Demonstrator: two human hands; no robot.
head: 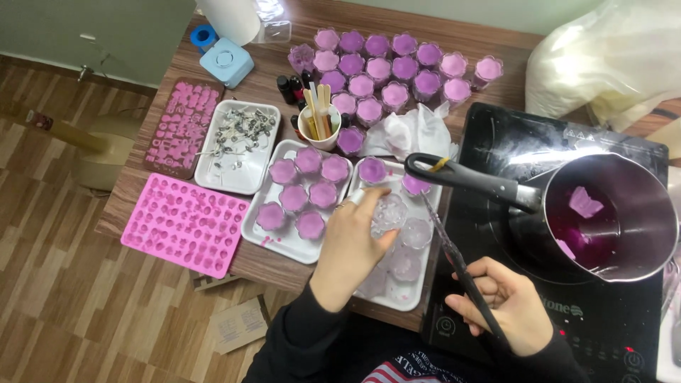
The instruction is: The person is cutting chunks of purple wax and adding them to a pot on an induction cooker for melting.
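Note:
My left hand is closed around an empty clear glass cup on a white tray, among other clear cups and two purple-filled ones. My right hand holds a thin dark stick that slants up toward that tray. A metal pot with purple liquid and a pale lump sits on a black induction cooktop; its black handle reaches left over the tray.
A second white tray holds several purple-filled cups. More filled cups stand at the back. A pink silicone mould, a brown mould, a tray of metal wick holders, a cup of wooden sticks, crumpled tissue and a white bag lie around.

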